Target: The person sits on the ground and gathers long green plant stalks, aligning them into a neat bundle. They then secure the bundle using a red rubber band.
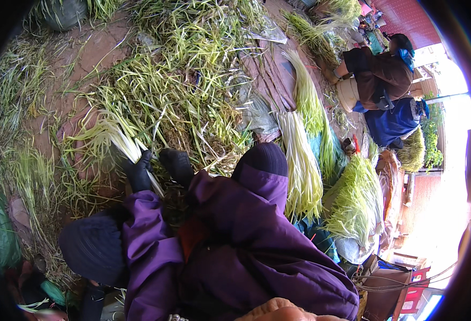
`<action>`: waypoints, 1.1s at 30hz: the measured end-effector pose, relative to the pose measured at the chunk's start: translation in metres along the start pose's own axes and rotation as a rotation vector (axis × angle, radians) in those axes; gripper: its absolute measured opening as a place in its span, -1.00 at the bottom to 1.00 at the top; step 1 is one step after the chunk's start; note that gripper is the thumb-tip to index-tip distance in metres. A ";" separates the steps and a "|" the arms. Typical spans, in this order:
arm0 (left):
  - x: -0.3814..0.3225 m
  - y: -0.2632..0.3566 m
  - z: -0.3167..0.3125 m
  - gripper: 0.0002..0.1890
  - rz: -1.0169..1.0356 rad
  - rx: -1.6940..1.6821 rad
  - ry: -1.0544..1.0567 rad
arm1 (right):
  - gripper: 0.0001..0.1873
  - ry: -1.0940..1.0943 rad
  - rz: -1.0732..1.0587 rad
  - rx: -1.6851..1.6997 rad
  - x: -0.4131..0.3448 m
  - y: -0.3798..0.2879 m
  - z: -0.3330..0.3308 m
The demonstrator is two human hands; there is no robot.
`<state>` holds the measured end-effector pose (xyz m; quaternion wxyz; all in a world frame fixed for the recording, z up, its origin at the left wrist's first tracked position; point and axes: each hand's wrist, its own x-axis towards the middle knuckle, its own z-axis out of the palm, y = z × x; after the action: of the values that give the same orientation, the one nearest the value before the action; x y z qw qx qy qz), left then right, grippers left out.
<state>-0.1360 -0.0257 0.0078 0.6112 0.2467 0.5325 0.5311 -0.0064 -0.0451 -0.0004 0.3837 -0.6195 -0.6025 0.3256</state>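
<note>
My left hand (140,170), in a black glove, is closed around a small bunch of long, chive-like stalks (125,140). Their pale, loose blades fan out to the upper left, and a few white ends stick out below the fist. Just to the right is my gloved right hand (177,165), apart from the bunch. Its fingers look bent, and whether they grip anything is hidden. Both arms wear purple sleeves (149,224). Beneath and beyond the hands spreads a thick heap of loose green and yellow leaves (179,88).
Sorted pale stalks (299,164) lie in a long pile right of my knee (263,160). Beyond it is a large tied bundle (356,200). One person sits on a bucket (348,94) at upper right; another, in blue, is close by. Green plastic (0,228) lies far left.
</note>
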 end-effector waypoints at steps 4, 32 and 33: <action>0.000 -0.002 0.000 -0.84 0.001 0.081 0.013 | -0.90 0.096 -0.049 -0.010 -0.001 -0.003 0.002; 0.005 -0.028 0.004 -0.69 0.011 0.064 0.049 | -0.80 0.072 0.059 -0.417 -0.020 0.035 0.013; 0.004 -0.027 0.005 -0.68 0.005 0.065 0.042 | -0.80 0.145 0.075 -0.381 -0.024 0.036 0.011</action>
<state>-0.1214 -0.0292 -0.0150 0.5903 0.2565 0.5614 0.5202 0.0003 -0.0677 -0.0391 0.2895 -0.7249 -0.6003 0.1742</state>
